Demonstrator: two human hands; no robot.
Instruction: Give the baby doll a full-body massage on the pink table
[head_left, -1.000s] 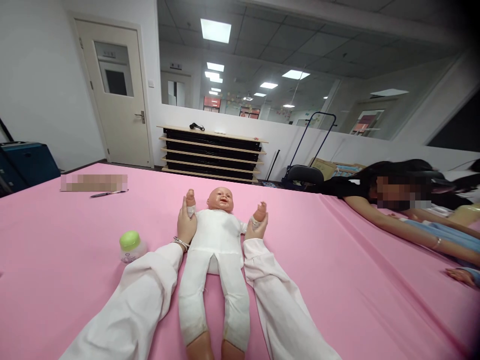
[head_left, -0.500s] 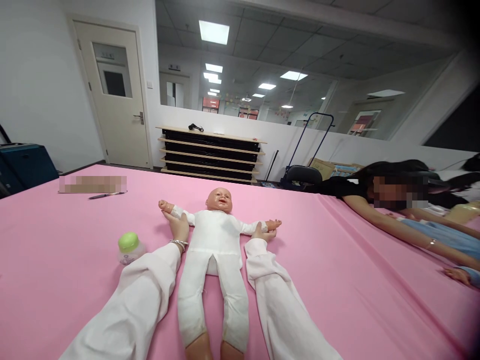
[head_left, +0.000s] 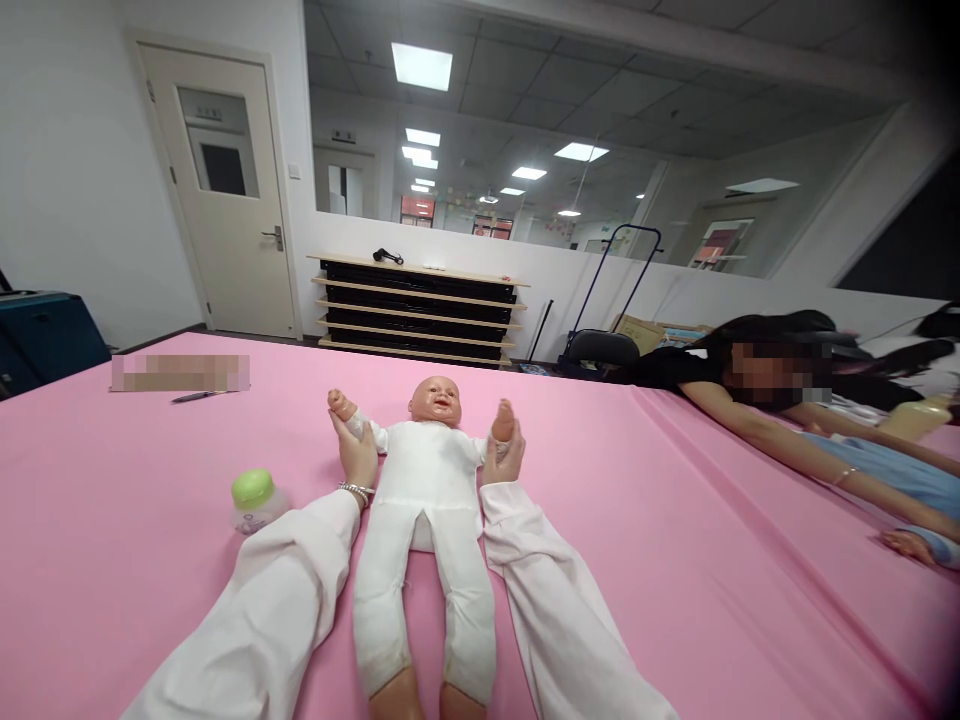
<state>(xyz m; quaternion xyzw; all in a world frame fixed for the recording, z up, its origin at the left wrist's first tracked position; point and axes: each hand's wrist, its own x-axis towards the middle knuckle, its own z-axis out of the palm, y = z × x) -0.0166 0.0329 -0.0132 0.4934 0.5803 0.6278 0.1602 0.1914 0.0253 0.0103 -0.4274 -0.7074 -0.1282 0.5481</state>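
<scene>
A baby doll (head_left: 431, 465) in a white cloth suit lies on its back on the pink sheet (head_left: 622, 540), head away from me. My left hand (head_left: 355, 455), with a bracelet at the wrist, is closed around the doll's forearm on the left side. On the other side my right hand (head_left: 507, 462) grips the doll's other forearm, which points upward and bends in toward the head. The doll's feet run out of view at the bottom. Beside my left sleeve stands a small jar (head_left: 255, 502) with a green lid.
A pen (head_left: 199, 396) and a blurred flat item (head_left: 180, 372) lie at the far left. At the right another person (head_left: 757, 420) leans over the sheet, arms around a doll in blue (head_left: 877, 470). Behind the surface are a low shelf stack (head_left: 416, 310) and a folding chair (head_left: 600, 348).
My right hand has brought the doll's arm from stretched out sideways to raised and inward. The arm in my left hand has lifted and turned in slightly.
</scene>
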